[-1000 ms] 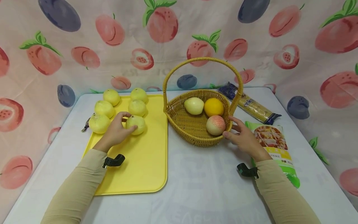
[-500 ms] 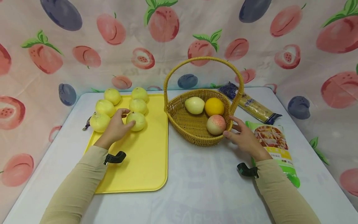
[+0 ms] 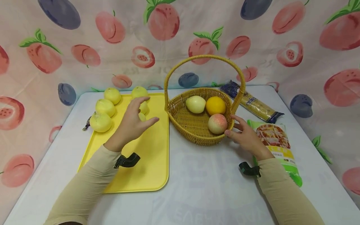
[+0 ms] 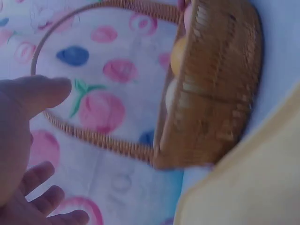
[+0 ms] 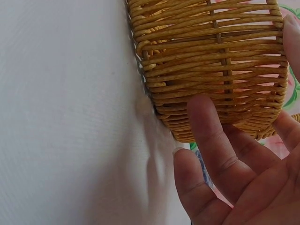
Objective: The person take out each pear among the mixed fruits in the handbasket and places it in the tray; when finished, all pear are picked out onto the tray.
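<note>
In the head view, my left hand [image 3: 130, 125] hovers over the yellow tray [image 3: 149, 162], thumb and fingers spread with nothing between them. It partly covers the nearer fruits of the right row of round pale yellow-green fruits [image 3: 139, 92]. A second row of the same fruits [image 3: 100, 122] lines the tray's left side. My right hand [image 3: 248, 140] holds the right rim of a wicker basket [image 3: 194, 125], its fingertips against the outer weave in the right wrist view. The basket contains an orange [image 3: 215, 106], a peach [image 3: 217, 123] and a pale yellow-green fruit [image 3: 195, 104].
A noodle-like packet [image 3: 254, 104] lies behind the basket on the right. Beside my right forearm is a green and white food bag [image 3: 274, 140]. A small dark wrapped item [image 3: 87, 123] sits left of the tray. Fruit-print cloth hangs behind the white-covered table [image 3: 197, 187].
My left hand has come off the nearest fruit of the right row, rising and shifting right with its fingers spreading. My right hand stays on the basket rim.
</note>
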A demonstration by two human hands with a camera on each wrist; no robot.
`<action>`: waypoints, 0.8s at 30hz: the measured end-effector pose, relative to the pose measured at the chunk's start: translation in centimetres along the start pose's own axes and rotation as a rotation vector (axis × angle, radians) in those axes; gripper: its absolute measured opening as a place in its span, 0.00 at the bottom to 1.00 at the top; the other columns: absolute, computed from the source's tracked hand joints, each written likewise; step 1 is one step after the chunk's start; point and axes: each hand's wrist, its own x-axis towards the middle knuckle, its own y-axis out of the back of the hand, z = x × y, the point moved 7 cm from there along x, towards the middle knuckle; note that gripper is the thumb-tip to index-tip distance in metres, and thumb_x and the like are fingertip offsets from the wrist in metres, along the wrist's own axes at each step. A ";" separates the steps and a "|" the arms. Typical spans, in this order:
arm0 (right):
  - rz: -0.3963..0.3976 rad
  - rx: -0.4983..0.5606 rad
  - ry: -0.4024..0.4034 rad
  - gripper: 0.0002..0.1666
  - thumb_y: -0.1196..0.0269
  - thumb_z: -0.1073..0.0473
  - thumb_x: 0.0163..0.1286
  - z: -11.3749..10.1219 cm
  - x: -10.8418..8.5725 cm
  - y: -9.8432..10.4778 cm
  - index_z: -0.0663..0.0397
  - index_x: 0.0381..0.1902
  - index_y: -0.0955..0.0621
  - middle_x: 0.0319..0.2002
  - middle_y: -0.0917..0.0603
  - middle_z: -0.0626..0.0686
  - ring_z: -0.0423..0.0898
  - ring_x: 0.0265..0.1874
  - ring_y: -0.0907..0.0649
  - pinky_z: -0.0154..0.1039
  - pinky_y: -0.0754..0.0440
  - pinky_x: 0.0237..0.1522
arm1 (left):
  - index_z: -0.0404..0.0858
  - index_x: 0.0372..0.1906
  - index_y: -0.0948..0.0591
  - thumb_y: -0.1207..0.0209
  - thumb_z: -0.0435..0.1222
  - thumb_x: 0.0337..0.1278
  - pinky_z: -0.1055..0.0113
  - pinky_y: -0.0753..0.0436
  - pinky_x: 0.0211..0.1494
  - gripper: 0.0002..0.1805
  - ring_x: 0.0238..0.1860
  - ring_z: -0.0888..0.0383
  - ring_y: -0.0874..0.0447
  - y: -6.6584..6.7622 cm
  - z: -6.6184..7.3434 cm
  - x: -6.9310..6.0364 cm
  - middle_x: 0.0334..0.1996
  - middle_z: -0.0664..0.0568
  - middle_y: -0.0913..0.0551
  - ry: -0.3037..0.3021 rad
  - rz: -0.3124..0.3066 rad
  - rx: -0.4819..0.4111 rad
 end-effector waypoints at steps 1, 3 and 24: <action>0.001 0.000 -0.002 0.55 0.36 0.37 0.69 0.0 0.0 0.0 0.41 0.82 0.52 0.74 0.42 0.70 0.68 0.70 0.36 0.63 0.27 0.60 | 0.31 0.72 0.35 0.30 0.37 0.58 0.43 0.34 0.66 0.40 0.69 0.42 0.39 -0.7 0.7 0.3 0.69 0.38 0.35 -0.029 -0.028 0.012; 0.001 0.003 -0.006 0.55 0.36 0.37 0.68 0.1 0.0 0.0 0.41 0.82 0.52 0.74 0.42 0.70 0.68 0.70 0.36 0.63 0.27 0.60 | 0.32 0.72 0.35 0.30 0.38 0.58 0.45 0.37 0.69 0.41 0.71 0.44 0.40 -2.2 1.9 1.1 0.70 0.39 0.36 -0.078 -0.090 0.027; 0.004 0.013 0.002 0.55 0.36 0.38 0.69 -0.1 -0.1 0.0 0.41 0.82 0.52 0.74 0.42 0.69 0.68 0.71 0.39 0.65 0.30 0.61 | 0.38 0.74 0.35 0.30 0.44 0.59 0.56 0.31 0.68 0.42 0.72 0.51 0.39 -11.4 3.2 8.5 0.72 0.46 0.36 -0.057 -0.276 -0.086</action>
